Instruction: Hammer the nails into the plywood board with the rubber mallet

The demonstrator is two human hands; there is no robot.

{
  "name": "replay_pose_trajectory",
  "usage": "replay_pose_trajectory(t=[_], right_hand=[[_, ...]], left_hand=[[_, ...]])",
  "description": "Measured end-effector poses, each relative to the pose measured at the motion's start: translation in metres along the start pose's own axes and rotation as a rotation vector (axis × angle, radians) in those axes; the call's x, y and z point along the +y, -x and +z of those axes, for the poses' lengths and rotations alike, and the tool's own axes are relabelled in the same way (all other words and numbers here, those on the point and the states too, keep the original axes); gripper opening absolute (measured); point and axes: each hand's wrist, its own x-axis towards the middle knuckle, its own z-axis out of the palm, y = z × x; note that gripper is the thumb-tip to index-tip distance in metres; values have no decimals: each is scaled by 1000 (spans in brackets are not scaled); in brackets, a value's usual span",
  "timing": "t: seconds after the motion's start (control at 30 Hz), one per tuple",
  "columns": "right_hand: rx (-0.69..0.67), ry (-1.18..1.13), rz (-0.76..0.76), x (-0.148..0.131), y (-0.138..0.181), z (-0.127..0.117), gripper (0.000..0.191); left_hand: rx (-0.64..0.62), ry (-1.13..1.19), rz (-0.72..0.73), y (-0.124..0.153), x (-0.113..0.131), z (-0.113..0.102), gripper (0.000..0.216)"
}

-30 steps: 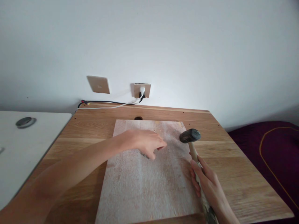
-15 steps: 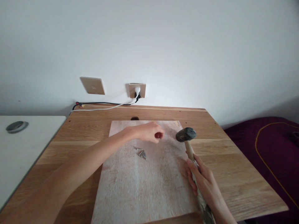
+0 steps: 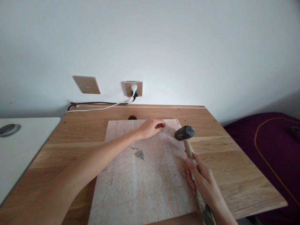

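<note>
Two hands on the pale plywood board (image 3: 140, 181)
Left hand (image 3: 151, 127) pinches something tiny, just left of the wooden-handled black hammer (image 3: 185, 133); right hand (image 3: 202, 182) clamps its handle, pointing away.

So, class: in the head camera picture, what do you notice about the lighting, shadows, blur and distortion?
Head view: soft, even daylight; the wall darkens toward the corners. The left hand and hammer cast only faint shadows on the board. The nails look small and soft. Wide-angle stretch shows on the forearm at bottom left.
</note>
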Motion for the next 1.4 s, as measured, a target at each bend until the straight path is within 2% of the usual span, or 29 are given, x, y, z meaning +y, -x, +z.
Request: replay_pose_trajectory(t=[0.17, 0.3, 0.47, 0.6, 0.8, 1.07, 1.4], right_hand=[[10, 8, -2, 2, -2, 0, 51], [9, 17, 5, 1, -1, 0, 51], [10, 23, -66, -4, 2, 1, 42], [-18, 11, -113, -19, -4, 7, 38], [-91, 80, -127, -37, -17, 21, 37], [-106, 116, -116, -36, -16, 30, 35], [-70, 88, -137, -31, -12, 36, 39]], left_hand=[[-2, -96, 46, 0, 0, 1, 12], [-5, -87, 61, -1, 0, 2, 9], [10, -3, -16, -2, -1, 3, 14], [33, 59, -88, -1, -2, 5, 22], [37, 81, -101, -1, -4, 6, 25], [47, 131, -116, -2, -3, 7, 33], [11, 126, -132, -2, -3, 7, 31]])
